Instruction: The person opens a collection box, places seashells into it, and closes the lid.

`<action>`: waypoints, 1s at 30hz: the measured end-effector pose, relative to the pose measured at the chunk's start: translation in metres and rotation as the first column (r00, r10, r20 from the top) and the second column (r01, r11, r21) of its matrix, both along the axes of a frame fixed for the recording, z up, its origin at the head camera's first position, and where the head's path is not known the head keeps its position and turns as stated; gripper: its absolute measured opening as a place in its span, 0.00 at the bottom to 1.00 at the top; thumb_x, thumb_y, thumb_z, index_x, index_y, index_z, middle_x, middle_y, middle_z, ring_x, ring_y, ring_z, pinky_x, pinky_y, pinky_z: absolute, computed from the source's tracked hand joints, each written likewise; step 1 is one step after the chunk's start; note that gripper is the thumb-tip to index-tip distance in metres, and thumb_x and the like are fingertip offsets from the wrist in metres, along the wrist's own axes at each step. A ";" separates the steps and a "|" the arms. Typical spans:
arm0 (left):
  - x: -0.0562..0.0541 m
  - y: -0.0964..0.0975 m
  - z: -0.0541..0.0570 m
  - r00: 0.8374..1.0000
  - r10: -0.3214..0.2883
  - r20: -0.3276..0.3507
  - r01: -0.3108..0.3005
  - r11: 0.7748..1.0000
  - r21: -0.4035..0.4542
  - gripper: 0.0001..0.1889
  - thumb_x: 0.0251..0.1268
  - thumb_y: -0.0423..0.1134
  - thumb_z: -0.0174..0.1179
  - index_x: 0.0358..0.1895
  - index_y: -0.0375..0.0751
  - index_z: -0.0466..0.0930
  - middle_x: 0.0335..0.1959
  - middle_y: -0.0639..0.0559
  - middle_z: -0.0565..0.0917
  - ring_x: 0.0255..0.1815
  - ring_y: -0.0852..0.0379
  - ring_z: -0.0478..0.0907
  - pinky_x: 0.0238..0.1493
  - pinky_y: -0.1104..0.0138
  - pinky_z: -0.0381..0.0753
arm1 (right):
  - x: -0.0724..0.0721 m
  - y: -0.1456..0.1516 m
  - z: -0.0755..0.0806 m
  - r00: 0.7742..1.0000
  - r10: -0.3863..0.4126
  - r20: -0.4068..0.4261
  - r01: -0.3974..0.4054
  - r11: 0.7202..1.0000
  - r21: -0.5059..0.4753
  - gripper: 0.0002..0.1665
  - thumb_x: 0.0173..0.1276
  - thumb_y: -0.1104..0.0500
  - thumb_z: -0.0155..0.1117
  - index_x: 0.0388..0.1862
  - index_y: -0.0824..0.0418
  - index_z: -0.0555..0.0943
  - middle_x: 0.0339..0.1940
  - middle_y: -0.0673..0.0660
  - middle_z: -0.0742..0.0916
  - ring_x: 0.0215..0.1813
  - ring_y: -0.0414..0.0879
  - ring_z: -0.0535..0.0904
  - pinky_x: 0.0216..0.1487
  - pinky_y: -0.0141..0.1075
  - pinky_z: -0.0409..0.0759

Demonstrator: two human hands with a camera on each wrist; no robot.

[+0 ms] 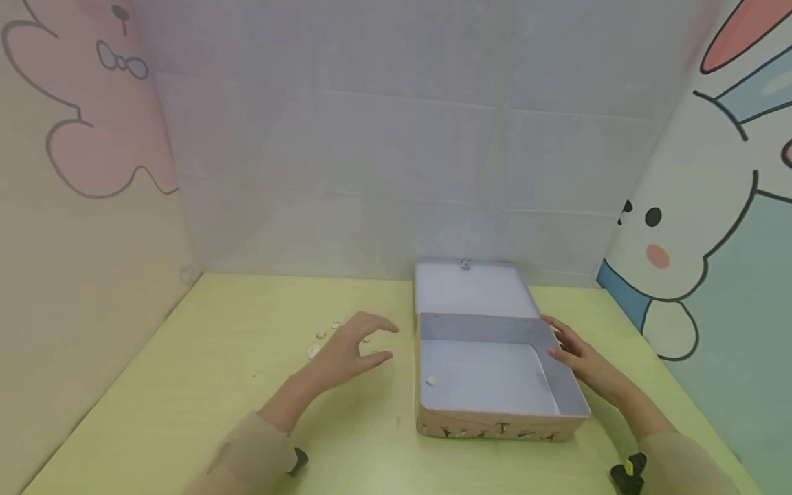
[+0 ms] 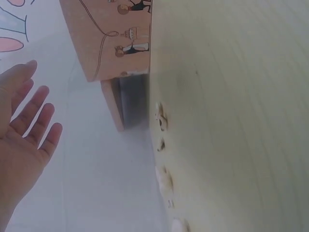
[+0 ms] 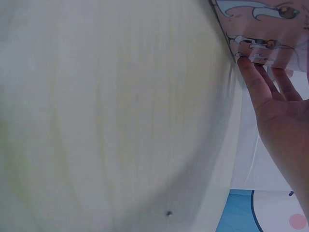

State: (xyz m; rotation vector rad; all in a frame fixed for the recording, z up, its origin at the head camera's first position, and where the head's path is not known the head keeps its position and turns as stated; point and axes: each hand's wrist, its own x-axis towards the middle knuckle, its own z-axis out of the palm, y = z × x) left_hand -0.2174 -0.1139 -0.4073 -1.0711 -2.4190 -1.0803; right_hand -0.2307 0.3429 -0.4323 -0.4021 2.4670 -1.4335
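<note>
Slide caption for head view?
Right hand on an open box with one small white piece inside; left hand hovers alongside.

The box [image 1: 467, 421] looks like stiff cardboard under smooth printed paper, with a soft sheen on its outer side; the lining [image 1: 489, 371] and open lid [image 1: 473, 287] look papery, smooth and matt. On its front wall the clasp [image 1: 502, 428] is shiny metal. The small pieces [image 1: 314, 351] left of the box look hard, though their exact material is unclear. Beneath the box, the tabletop [image 1: 353, 447] is smooth, satin, with a faint wood-like grain. Behind the box hangs a thin, creased, softly sheened sheet [image 1: 334, 151]; right of it, the printed panel [image 1: 736, 330] is smooth and matt.
</note>
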 end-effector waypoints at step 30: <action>-0.015 -0.097 -0.017 0.972 0.226 0.059 -0.223 0.973 -0.057 0.21 0.54 0.37 0.68 0.53 0.48 0.78 0.53 0.55 0.80 0.57 0.52 0.73 0.53 0.54 0.76 | 0.010 -0.010 0.022 0.966 -0.075 -0.249 0.132 0.967 0.218 0.34 0.72 0.54 0.54 0.72 0.60 0.56 0.66 0.73 0.67 0.59 0.69 0.72 0.39 0.42 0.84</action>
